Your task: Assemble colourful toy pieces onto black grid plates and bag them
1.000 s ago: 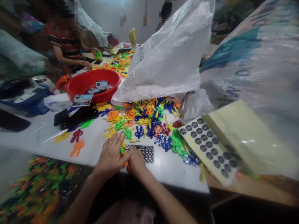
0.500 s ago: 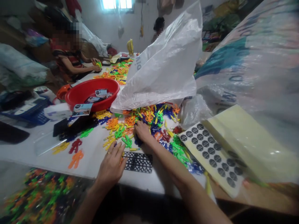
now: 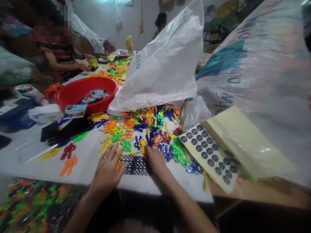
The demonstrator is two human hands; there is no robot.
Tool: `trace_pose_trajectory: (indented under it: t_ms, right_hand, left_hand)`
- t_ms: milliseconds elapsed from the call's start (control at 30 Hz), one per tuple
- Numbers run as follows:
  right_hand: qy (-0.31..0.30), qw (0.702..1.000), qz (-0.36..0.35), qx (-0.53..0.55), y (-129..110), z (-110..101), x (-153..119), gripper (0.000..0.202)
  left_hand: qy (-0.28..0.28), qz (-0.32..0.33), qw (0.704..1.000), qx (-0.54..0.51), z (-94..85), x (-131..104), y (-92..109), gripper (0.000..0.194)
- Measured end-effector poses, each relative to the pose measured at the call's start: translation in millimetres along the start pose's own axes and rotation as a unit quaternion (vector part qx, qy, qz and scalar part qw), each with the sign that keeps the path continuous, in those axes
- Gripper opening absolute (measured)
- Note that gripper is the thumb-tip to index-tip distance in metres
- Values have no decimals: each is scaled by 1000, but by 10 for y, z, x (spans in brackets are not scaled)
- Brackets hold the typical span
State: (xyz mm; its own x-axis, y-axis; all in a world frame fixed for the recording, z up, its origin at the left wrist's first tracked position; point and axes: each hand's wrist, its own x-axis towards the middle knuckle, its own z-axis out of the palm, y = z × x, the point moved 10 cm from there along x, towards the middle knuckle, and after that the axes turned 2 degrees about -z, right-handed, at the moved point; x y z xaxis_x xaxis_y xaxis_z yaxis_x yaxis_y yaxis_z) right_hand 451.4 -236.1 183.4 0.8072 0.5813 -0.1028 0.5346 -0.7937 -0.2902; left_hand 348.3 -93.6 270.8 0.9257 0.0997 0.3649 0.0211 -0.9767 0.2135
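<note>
My left hand (image 3: 108,166) rests at the left end of a black perforated grid (image 3: 136,165), fingers stretched out and slightly apart. A bit of orange plastic (image 3: 118,166) shows between its thumb and index finger; whether it is gripped is hidden. My right hand (image 3: 156,159) is over the grid's right end, its fingers closed on a yellow plastic piece (image 3: 143,145) whose upper part sticks out. Just beyond the hands lies a heap of small coloured plastic pieces, among them green pieces (image 3: 126,144) and blue ones (image 3: 166,152).
A red basin (image 3: 109,102) holding printed cards stands behind on the left. A white plastic sack (image 3: 160,74) leans over the heap. Round black stickers on a sheet (image 3: 206,152) lie at right. Across the table, a co-worker (image 3: 58,61) holds coloured pieces.
My right hand has come back from the heap to the grid's right end, now with a yellow piece. My left hand stays by the grid. The view has shifted slightly.
</note>
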Motion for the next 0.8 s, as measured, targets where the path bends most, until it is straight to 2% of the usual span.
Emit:
trace_pose_trajectory:
  t_ms: [67,133,233,267,333,433,500,667,800]
  right_hand:
    - [-14,997,21,78,-20,-17,46,28]
    - [14,976,0,216,-99,-130,42,30]
    - [60,897,-55,435,-260,-270,-56,42]
    - [55,869,-67,486,-332,-245,-95,44]
    - [15,830,-61,554,-476,-60,-150,38]
    - [-8,805,-9,593,-592,266,-160,26]
    - [15,814,-10,580,-650,363,-123,23]
    - [82,913,-112,384,-886,378,-80,13]
    - [50,962,-114,243,-1032,562,-78,16]
  left_hand:
    - [1,-36,999,5,-61,77,-3,48]
    - [-17,-60,998,16,-38,149,-4,44]
    - [-66,-56,996,25,119,191,-5,36]
    - [-75,-52,996,23,158,186,-14,35]
    - [-73,-49,996,12,180,170,-42,36]
    - [-69,-39,997,-12,162,159,-43,37]
    - [-72,-37,997,-22,143,163,-23,39]
    - [-92,-43,995,-17,147,140,50,50]
    - [-102,-15,995,-3,202,108,114,53]
